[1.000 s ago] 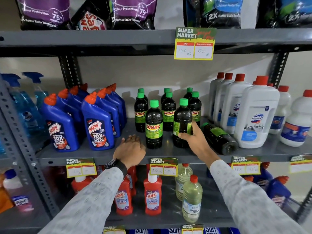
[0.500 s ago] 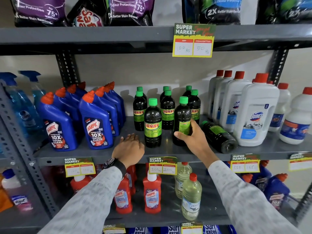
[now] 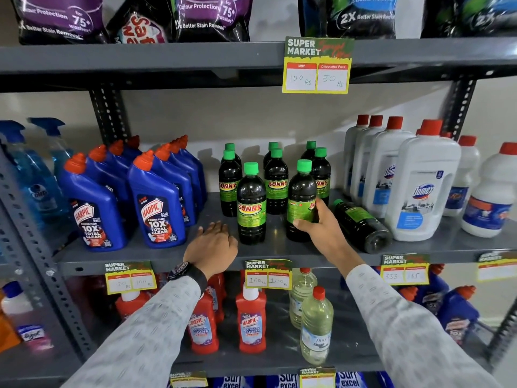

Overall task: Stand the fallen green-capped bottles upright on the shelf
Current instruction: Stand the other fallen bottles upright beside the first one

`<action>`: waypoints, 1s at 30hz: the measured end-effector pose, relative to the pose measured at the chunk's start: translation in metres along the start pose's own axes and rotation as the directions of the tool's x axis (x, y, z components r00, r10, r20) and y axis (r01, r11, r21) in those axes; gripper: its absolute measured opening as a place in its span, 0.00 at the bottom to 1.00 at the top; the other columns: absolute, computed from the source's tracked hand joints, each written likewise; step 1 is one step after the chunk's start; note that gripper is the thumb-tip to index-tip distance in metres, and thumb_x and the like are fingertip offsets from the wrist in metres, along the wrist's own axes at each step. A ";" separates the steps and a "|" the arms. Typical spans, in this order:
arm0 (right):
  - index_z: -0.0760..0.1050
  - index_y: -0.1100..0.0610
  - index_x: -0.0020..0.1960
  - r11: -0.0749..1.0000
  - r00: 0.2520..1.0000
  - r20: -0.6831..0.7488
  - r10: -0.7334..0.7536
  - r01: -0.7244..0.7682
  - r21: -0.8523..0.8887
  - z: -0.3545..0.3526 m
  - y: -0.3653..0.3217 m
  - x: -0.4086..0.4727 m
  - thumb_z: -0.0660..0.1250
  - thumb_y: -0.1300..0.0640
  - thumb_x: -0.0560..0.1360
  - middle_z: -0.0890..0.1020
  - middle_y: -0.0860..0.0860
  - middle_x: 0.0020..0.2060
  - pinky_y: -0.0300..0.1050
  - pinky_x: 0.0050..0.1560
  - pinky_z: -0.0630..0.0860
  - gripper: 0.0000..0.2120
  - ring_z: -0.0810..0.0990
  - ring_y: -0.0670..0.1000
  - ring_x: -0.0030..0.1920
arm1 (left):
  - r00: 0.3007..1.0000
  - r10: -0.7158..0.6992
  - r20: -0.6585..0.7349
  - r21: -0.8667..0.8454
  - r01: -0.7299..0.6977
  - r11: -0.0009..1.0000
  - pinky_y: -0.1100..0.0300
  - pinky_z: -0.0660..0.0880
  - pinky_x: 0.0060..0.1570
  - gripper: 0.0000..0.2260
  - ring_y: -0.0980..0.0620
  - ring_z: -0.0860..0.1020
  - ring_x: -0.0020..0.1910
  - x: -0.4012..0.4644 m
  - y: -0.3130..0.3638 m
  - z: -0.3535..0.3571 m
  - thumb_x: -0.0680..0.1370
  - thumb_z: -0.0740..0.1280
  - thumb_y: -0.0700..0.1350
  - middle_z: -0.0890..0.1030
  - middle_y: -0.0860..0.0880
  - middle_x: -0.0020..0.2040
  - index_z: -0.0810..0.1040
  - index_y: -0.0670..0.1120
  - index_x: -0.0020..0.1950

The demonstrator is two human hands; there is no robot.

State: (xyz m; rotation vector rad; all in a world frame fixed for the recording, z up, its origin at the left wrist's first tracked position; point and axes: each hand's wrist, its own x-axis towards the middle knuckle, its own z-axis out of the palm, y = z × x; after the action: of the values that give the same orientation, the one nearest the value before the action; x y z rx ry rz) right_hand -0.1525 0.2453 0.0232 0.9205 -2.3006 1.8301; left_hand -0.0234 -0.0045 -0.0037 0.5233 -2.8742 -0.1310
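Now right hand (image 3: 321, 233) grips SUNNY bottle (image 3: 300, 203)

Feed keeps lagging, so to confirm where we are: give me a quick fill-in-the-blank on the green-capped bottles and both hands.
1. The right hand grips an upright green-capped bottle whose label faces ____.
2. One fallen bottle lies beside the ____ Domex jugs.
3. The left hand rests on the shelf, holding ____.

Missing words: sideways; white; nothing

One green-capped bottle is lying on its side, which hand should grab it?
Likely the right hand: it is beside the fallen bottle, though it holds an upright bottle. The left hand rests further away on the shelf.
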 end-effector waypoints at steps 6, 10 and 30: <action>0.71 0.48 0.63 0.993 0.994 -0.086 -0.060 0.051 -0.104 0.005 -0.003 -0.002 0.83 0.55 0.68 0.83 0.50 0.58 0.52 0.62 0.78 0.30 0.81 0.49 0.58 | 1.000 0.000 0.001 0.005 0.000 1.000 0.46 0.49 0.79 0.28 0.47 0.56 0.82 0.000 0.000 0.000 0.83 0.46 0.53 0.58 0.43 0.83 0.59 0.42 0.81; 0.71 0.47 0.63 0.989 0.991 -0.089 -0.096 0.086 -0.116 0.005 -0.003 -0.002 0.84 0.52 0.66 0.82 0.50 0.59 0.50 0.60 0.77 0.31 0.80 0.51 0.59 | 1.000 -0.004 -0.007 -0.002 0.004 1.000 0.47 0.49 0.79 0.28 0.47 0.56 0.82 0.002 0.000 0.001 0.83 0.47 0.53 0.59 0.43 0.83 0.59 0.42 0.81; 0.66 0.44 0.64 0.993 0.992 -0.126 -0.026 0.011 -0.117 0.007 -0.006 -0.007 0.81 0.43 0.68 0.79 0.34 0.50 0.31 0.49 0.72 0.32 0.78 0.31 0.49 | 1.000 -0.001 -0.008 -0.009 0.001 1.000 0.47 0.49 0.79 0.28 0.47 0.56 0.82 0.001 0.001 -0.001 0.83 0.47 0.53 0.59 0.43 0.83 0.59 0.42 0.81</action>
State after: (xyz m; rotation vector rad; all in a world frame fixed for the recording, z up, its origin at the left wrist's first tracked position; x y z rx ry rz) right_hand -0.1418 0.2412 0.0234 0.7826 -2.2856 1.6754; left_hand -0.0243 -0.0039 -0.0027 0.5225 -2.8641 -0.1416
